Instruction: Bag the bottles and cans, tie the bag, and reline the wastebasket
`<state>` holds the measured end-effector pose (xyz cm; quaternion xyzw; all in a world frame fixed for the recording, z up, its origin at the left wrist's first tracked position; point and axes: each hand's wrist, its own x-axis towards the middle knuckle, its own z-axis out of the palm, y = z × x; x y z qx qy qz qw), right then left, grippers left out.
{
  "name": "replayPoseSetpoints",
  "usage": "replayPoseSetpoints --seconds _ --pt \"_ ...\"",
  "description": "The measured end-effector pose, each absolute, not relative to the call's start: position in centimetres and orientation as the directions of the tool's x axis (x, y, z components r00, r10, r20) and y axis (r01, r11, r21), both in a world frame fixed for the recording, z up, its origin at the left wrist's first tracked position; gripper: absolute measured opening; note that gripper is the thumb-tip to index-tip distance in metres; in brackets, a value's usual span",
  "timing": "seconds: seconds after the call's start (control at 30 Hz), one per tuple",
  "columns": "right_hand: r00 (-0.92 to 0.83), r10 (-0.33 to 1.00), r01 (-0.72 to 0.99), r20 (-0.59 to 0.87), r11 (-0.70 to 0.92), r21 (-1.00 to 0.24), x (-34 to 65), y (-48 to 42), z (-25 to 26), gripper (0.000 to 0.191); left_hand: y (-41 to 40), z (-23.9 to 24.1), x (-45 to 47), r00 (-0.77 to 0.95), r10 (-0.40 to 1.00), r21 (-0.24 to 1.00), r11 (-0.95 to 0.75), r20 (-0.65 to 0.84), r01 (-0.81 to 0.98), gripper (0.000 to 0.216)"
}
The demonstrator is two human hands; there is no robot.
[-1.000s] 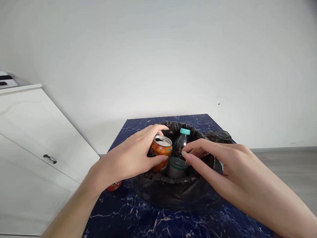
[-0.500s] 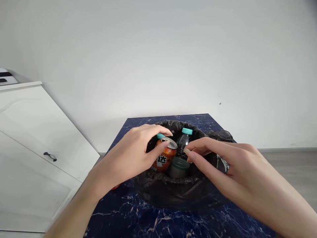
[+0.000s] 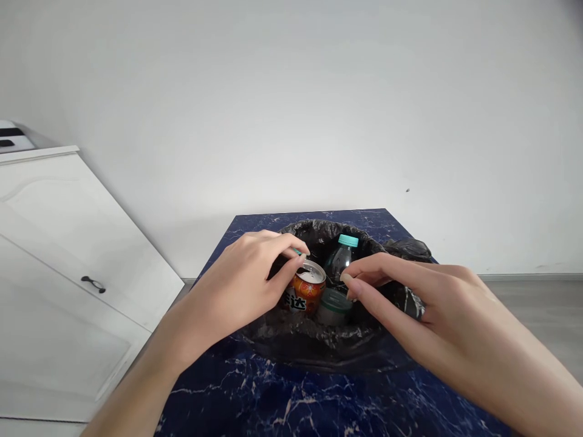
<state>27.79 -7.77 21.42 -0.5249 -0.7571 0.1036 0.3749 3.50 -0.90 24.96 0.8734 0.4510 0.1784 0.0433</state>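
My left hand [image 3: 243, 276] hovers over the left side of a black-bagged bin [image 3: 319, 358], its thumb and index fingertip pinched together just above the rim of an orange drink can [image 3: 304, 296]. Anything between those fingertips is too small to make out. The can stands slightly tilted inside the bin. My right hand [image 3: 419, 297] is over the right side, thumb and fingers closed in a pinch; what they hold, if anything, is hidden. Between the hands are a clear bottle with a turquoise cap [image 3: 348, 240] and a clear container with a green band [image 3: 334, 303].
The bin stands on a dark blue marble-patterned table [image 3: 291, 403]. Gathered black bag plastic [image 3: 410, 249] bulges at its right rear. To the left is a white cabinet [image 3: 82, 267] with a black handle. A white wall [image 3: 291, 109] rises behind the table.
My left thumb and index finger have closed from a gap into a pinch. The can sits lower and more upright beneath them. My right hand has hardly moved.
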Motion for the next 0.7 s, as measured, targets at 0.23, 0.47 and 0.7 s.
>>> replayPoseSetpoints --seconds 0.23,0.47,0.7 --pt "-0.143 0.860 0.712 0.489 0.433 -0.553 27.7 -7.6 21.5 0.024 -2.3 25.2 2.5 0.318 0.781 0.329 -0.542 0.537 0.774 0.026" --pt "-0.096 0.873 0.696 0.477 0.402 -0.595 27.8 -8.2 21.7 0.025 -3.2 22.8 -3.1 -0.020 0.849 0.356 -0.199 0.528 0.913 0.046" --pt "-0.095 0.870 0.683 0.484 0.410 -0.604 27.6 -8.4 21.6 0.025 -4.1 15.7 -9.2 -0.172 0.959 0.298 0.100 0.227 0.949 0.084"
